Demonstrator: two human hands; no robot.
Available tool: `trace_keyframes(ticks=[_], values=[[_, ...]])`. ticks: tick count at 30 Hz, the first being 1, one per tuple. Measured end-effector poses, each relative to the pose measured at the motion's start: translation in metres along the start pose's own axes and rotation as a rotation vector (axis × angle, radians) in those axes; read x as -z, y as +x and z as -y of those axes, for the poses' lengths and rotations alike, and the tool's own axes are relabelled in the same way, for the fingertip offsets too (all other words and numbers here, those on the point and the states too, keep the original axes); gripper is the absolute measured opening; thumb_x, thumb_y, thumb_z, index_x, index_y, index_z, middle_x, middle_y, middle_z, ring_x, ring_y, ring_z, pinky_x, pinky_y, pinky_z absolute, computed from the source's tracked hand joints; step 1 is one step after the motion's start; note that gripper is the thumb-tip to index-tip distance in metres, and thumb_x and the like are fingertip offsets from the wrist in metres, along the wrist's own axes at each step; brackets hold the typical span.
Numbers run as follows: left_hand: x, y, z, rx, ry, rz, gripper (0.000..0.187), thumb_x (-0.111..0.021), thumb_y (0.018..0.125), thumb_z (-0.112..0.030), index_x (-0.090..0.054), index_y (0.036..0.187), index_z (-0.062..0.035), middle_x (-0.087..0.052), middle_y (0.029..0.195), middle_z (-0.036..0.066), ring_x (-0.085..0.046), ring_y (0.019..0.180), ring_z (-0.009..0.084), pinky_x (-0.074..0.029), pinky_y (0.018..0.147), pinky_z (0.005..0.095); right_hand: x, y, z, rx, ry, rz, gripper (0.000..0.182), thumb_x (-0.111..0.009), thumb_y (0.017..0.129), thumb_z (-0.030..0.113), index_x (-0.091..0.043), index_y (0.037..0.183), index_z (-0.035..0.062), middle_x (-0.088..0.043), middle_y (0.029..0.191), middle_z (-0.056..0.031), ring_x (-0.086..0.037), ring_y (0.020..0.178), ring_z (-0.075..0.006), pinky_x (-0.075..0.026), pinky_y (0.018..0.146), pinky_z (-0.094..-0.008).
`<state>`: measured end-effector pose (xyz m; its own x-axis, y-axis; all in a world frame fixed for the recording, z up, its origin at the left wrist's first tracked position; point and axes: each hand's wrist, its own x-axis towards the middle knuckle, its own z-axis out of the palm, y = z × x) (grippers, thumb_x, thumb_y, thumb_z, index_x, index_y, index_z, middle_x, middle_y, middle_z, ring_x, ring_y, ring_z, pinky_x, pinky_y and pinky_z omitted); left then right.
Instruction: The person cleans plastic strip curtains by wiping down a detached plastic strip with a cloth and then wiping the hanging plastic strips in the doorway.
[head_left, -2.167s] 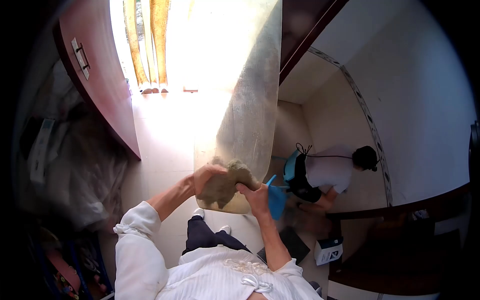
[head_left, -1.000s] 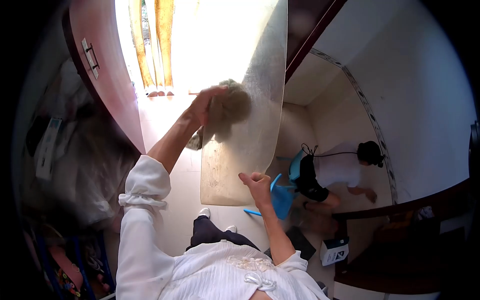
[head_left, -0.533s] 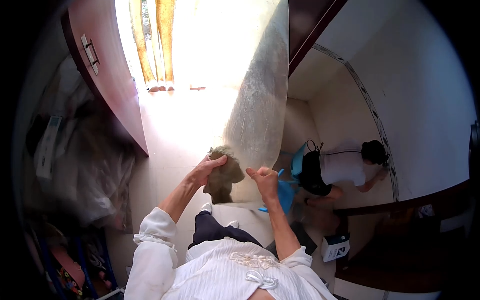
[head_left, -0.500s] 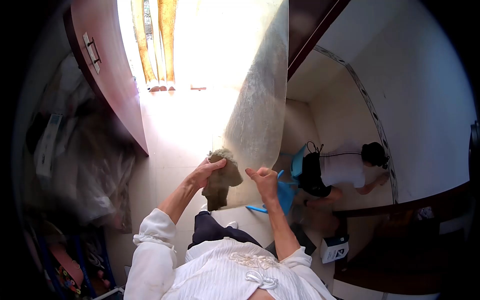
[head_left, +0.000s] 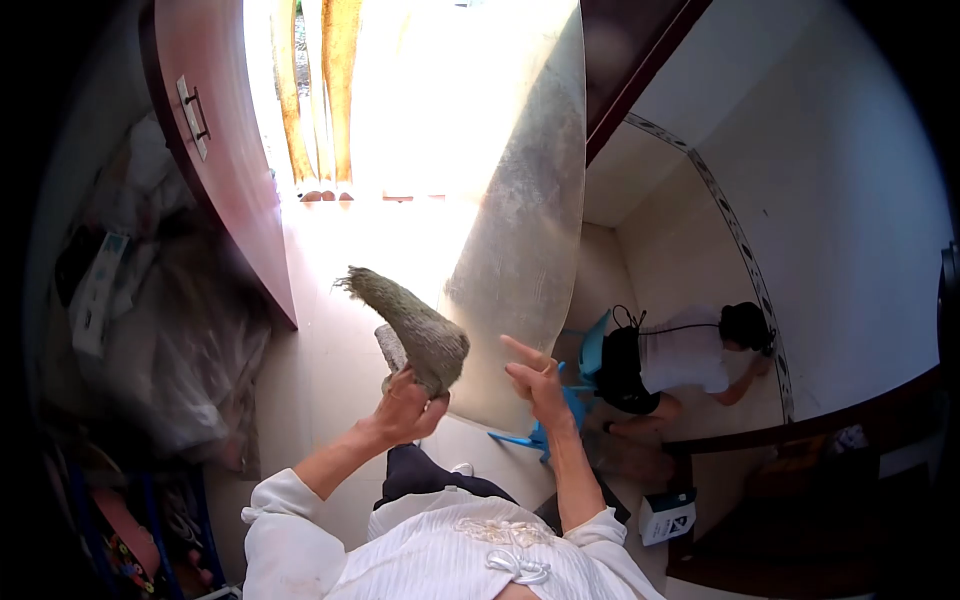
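A greenish-brown, fibrous, rough-looking piece [head_left: 415, 325] with a frayed upper end is gripped at its lower part by my left hand [head_left: 405, 408]. A lighter grey flap shows at its left side. To the right of it, my right hand [head_left: 537, 380] is raised with the index finger stretched out and the other fingers partly curled. Nothing shows in that hand. A gap separates it from the fibrous piece. Behind both hands hangs a translucent plastic sheet [head_left: 515, 220].
A pink door [head_left: 215, 130] stands at the left, near plastic-wrapped items [head_left: 160, 340]. At the right, a person [head_left: 680, 355] bends beside the wall, near a blue stool [head_left: 545, 437]. A white box [head_left: 668, 517] is at lower right.
The fibrous piece has turned so its frayed end points up and left. My left hand has moved down to its lower end. My right hand has changed from a closed thumb-up shape to an extended index finger.
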<state>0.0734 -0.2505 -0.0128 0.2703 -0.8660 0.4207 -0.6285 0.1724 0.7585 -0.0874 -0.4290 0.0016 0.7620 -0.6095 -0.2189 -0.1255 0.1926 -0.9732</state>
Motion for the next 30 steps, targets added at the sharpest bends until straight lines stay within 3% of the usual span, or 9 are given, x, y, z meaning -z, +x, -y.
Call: trace_keyframes(ticks=[4, 6, 10, 15, 17, 18, 20, 26, 30], values=[[-0.025, 0.021, -0.001, -0.158, 0.395, 0.309, 0.035, -0.053, 0.079, -0.016, -0.055, 0.112, -0.0046, -0.052, 0.114, 0.018, -0.035, 0.120, 0.0354, -0.016, 0.102, 0.0556, -0.013, -0.004, -0.005, -0.062, 0.208, 0.129, 0.041, -0.050, 0.073, -0.002, -0.057, 0.113, -0.0016, -0.037, 0.055, 0.0073, -0.027, 0.044, -0.0017, -0.018, 0.041, -0.0201], [-0.050, 0.037, 0.016, -0.191, 0.362, 0.109, 0.053, -0.053, 0.080, -0.021, -0.042, 0.130, -0.0083, -0.034, 0.136, 0.017, -0.021, 0.132, 0.0358, -0.003, 0.106, 0.0563, -0.017, -0.005, -0.014, -0.161, 0.400, 0.002, 0.038, -0.047, 0.071, -0.005, -0.057, 0.108, -0.0020, -0.036, 0.055, 0.0065, -0.027, 0.044, -0.0024, -0.018, 0.041, -0.0198], [-0.067, 0.107, 0.029, -0.190, 0.170, -0.117, 0.049, -0.052, 0.081, -0.020, -0.044, 0.128, -0.0076, -0.035, 0.135, 0.018, -0.023, 0.130, 0.0368, -0.009, 0.107, 0.0525, -0.010, -0.019, -0.005, -0.175, 0.432, 0.113, 0.046, -0.045, 0.067, -0.002, -0.054, 0.112, -0.0051, -0.044, 0.060, 0.0039, -0.034, 0.048, -0.0046, -0.025, 0.043, -0.0192], [-0.066, 0.193, 0.049, 0.117, 0.046, -0.069, 0.028, -0.049, 0.082, -0.018, -0.056, 0.107, -0.0047, -0.058, 0.096, 0.022, -0.055, 0.088, 0.0417, -0.042, 0.079, 0.0458, -0.024, -0.023, 0.004, -0.119, 0.439, 0.172, 0.059, -0.047, 0.066, -0.003, -0.047, 0.125, -0.0057, -0.028, 0.054, 0.0054, -0.025, 0.044, -0.0051, -0.018, 0.043, -0.0217], [-0.080, 0.153, 0.032, -0.209, 0.060, -0.199, 0.024, -0.047, 0.085, -0.020, -0.058, 0.094, -0.0003, -0.058, 0.082, 0.025, -0.055, 0.072, 0.0431, -0.044, 0.069, 0.0468, -0.017, -0.021, 0.000, -0.085, 0.434, 0.097, 0.055, -0.047, 0.065, -0.002, -0.051, 0.120, -0.0060, -0.026, 0.052, 0.0058, -0.024, 0.043, -0.0053, -0.019, 0.043, -0.0210], [-0.068, 0.130, 0.002, 0.125, -0.284, -0.054, 0.029, -0.046, 0.088, -0.022, -0.058, 0.084, 0.0033, -0.056, 0.079, 0.028, -0.054, 0.075, 0.0420, -0.041, 0.069, 0.0478, -0.011, -0.021, -0.001, -0.085, 0.437, 0.095, 0.055, -0.047, 0.065, -0.002, -0.051, 0.120, -0.0060, -0.026, 0.052, 0.0058, -0.024, 0.043, -0.0053, -0.019, 0.043, -0.0210], [-0.068, 0.086, 0.003, 0.202, -0.248, 0.039, 0.031, -0.048, 0.088, -0.022, -0.058, 0.075, 0.0042, -0.056, 0.072, 0.027, -0.054, 0.074, 0.0422, -0.039, 0.066, 0.0470, 0.003, -0.021, -0.003, -0.075, 0.440, 0.045, 0.054, -0.047, 0.068, -0.002, -0.052, 0.121, -0.0036, -0.029, 0.049, 0.0067, -0.021, 0.040, -0.0045, -0.017, 0.040, -0.0220], [-0.087, 0.007, -0.001, -0.035, -0.225, -0.172, 0.019, -0.053, 0.083, -0.006, -0.057, 0.100, 0.0023, -0.058, 0.098, 0.021, -0.054, 0.091, 0.0393, -0.043, 0.079, 0.0422, 0.007, -0.007, 0.005, -0.135, 0.270, 0.139, 0.064, -0.050, 0.063, 0.004, -0.047, 0.126, -0.0050, -0.035, 0.053, 0.0053, -0.028, 0.044, -0.0042, -0.022, 0.043, -0.0197], [-0.092, 0.020, 0.009, -0.040, -0.227, -0.151, 0.017, -0.052, 0.083, -0.010, -0.058, 0.095, 0.0013, -0.060, 0.088, 0.021, -0.057, 0.082, 0.0385, -0.044, 0.071, 0.0424, 0.003, -0.004, 0.005, -0.074, 0.305, 0.050, 0.064, -0.049, 0.062, 0.004, -0.047, 0.126, -0.0048, -0.046, 0.061, 0.0023, -0.035, 0.051, -0.0053, -0.026, 0.046, -0.0172]])
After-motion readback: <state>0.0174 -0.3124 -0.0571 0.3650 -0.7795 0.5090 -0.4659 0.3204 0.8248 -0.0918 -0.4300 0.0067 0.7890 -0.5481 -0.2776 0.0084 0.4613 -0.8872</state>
